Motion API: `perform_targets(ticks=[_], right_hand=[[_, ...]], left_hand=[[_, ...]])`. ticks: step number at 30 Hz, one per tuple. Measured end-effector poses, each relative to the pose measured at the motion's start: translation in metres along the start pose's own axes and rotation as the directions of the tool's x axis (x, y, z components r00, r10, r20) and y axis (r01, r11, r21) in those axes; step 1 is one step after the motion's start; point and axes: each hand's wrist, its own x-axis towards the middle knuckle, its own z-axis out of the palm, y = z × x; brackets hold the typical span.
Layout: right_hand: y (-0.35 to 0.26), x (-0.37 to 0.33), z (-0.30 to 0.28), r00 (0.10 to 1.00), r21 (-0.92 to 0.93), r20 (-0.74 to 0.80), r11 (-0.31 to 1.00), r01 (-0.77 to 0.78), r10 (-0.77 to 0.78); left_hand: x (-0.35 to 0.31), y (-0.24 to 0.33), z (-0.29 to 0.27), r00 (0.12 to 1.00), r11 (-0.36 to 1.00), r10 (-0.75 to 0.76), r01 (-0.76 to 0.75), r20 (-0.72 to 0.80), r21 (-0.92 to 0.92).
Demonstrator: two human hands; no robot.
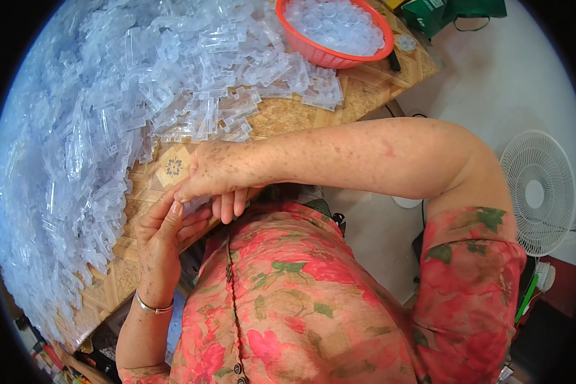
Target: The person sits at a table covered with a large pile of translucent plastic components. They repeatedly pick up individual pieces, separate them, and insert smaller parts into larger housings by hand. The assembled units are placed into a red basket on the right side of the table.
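Note:
At the table's near edge my two hands meet, fingertips together. My left hand (158, 233), a bangle on its wrist, is closed with its thumb up against the fingers. A bit of clear plastic piece (197, 204) shows between its fingers and my right hand. My right hand (216, 171) reaches across from the right, its thumb and forefinger pinched at the left fingertips and its other fingers hanging curled. What that pinch holds is hidden. Just beyond both hands spreads a large heap of clear plastic pieces (173, 83), flat and notched.
A red plastic basket (335, 63) of small clear round parts stands at the far right of the patterned wooden table (288, 115). Beside it lies a black-handled object (394, 62). Green bags (429, 14) are beyond. A white fan (536, 192) stands on the right.

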Motion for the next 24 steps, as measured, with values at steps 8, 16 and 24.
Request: perform_targets(ticks=[8,16,24], right_hand=[[0.021,-0.014,0.008,0.936,-0.057,-0.154,0.948,0.313,-0.318],[0.042,-0.015,0.014,0.866,-0.109,-0.184,0.885,0.452,-0.465],[0.048,-0.013,0.016,0.855,-0.119,-0.161,0.869,0.48,-0.494]], left_hand=[[-0.008,-0.021,0.004,0.969,0.963,0.245,-0.238,-0.038,0.122],[-0.11,-0.046,-0.062,0.987,0.946,0.064,-0.013,-0.148,0.323],[-0.212,-0.104,-0.147,0.792,-0.226,-0.33,0.463,-0.514,0.857]])
